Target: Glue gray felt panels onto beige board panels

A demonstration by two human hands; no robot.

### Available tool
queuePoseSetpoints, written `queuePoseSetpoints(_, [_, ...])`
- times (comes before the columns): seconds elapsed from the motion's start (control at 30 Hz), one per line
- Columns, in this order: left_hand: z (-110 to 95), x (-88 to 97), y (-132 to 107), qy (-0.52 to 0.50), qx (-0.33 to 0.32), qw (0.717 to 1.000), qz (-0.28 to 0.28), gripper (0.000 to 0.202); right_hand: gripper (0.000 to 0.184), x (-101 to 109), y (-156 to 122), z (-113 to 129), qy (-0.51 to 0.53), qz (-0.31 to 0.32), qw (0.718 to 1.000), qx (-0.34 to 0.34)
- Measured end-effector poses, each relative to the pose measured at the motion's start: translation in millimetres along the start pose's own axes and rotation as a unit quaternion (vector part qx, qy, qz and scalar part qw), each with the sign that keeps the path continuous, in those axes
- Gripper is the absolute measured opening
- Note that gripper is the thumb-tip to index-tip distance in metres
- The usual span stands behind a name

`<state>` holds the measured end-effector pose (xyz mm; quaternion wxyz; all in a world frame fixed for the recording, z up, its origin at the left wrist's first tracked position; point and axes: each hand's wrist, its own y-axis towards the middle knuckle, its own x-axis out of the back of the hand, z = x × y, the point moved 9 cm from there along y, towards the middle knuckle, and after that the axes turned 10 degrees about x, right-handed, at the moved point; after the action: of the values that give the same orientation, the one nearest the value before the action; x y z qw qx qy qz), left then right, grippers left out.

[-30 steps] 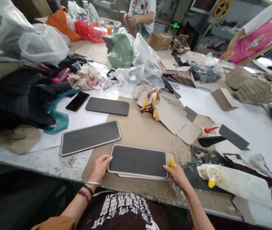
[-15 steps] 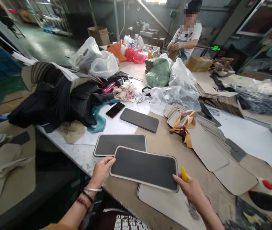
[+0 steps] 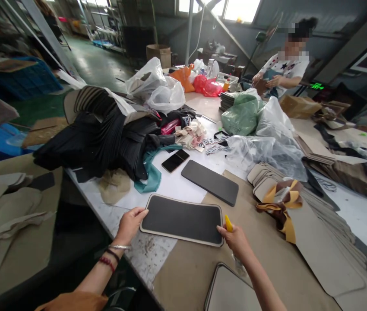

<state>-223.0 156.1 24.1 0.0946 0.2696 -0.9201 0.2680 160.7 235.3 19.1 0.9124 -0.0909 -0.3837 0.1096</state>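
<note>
A dark grey rectangular panel (image 3: 183,220) with rounded corners and a pale beige border lies low over the table in front of me. My left hand (image 3: 131,224) pinches its left edge between thumb and fingers. The right edge is gripped by my right hand (image 3: 235,238), which also keeps a yellow-handled tool (image 3: 228,223) in its fingers; the tool's working end is not clear. A second bordered panel seen earlier is hidden, seemingly beneath this one. Beyond lies a plain dark grey slab (image 3: 210,182). Nearer me, below my right forearm, is a beige panel with a dark rim (image 3: 230,291).
Fanned beige panels (image 3: 326,250) with yellow-brown straps (image 3: 289,203) lie to the right. A phone (image 3: 175,160), teal cloth (image 3: 151,175) and a black stack (image 3: 89,138) are at left. Plastic bags (image 3: 245,114) sit farther back. Another person (image 3: 283,69) works across the table.
Both hands have carried the dark panel left and slightly away from me, over the second bordered panel. My view has turned left, so the surroundings sit farther right.
</note>
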Motion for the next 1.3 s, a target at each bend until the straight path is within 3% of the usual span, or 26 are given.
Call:
queuePoseSetpoints(0.33, [6, -2.2, 13, 0.086, 0.007, 0.996, -0.001, 0.037, 0.018, -5, 1, 6, -0.079, 0.047, 0.994, -0.052])
queuePoseSetpoints(0.63, [-1, -1.2, 14, 0.209, -0.011, 0.977, -0.033, 0.031, 0.018, 9, -5, 20, -0.202, 0.022, 0.979, -0.036])
queuePoseSetpoints(0.7, [-10, 1.4, 10, 0.267, -0.050, 0.960, -0.063, 0.036, 0.021, 23, -12, 18, -0.194, 0.001, 0.980, -0.047])
queuePoseSetpoints(0.8, [-32, -7.6, -15, 0.319, -0.174, 0.927, -0.097, 0.039, 0.033, 55, -36, 14, -0.097, -0.063, 0.991, -0.062])
queuePoseSetpoints(0.87, [-39, -30.5, -45, 0.309, -0.258, 0.914, -0.046, 0.036, 0.045, 77, -61, 11, 0.011, -0.119, 0.991, -0.066])
queuePoseSetpoints(0.93, [-38, -64.6, -85, 0.287, -0.330, 0.897, 0.059, 0.030, 0.052, 96, -90, 10, 0.059, -0.165, 0.983, -0.055])
queuePoseSetpoints(1.03, [-29, -116.7, -155, 0.280, -0.421, 0.835, 0.217, 0.022, 0.055, 105, -132, 4, 0.070, -0.196, 0.977, -0.052])
queuePoseSetpoints(1.17, [-9, -167.2, -228, 0.325, -0.462, 0.733, 0.380, 0.025, 0.049, 74, -169, -16, 0.205, -0.216, 0.951, -0.083])
queuePoseSetpoints(1.3, [14, -192.3, -258, 0.398, -0.494, 0.632, 0.446, 0.043, 0.041, 31, -180, -28, 0.331, -0.238, 0.909, -0.088])
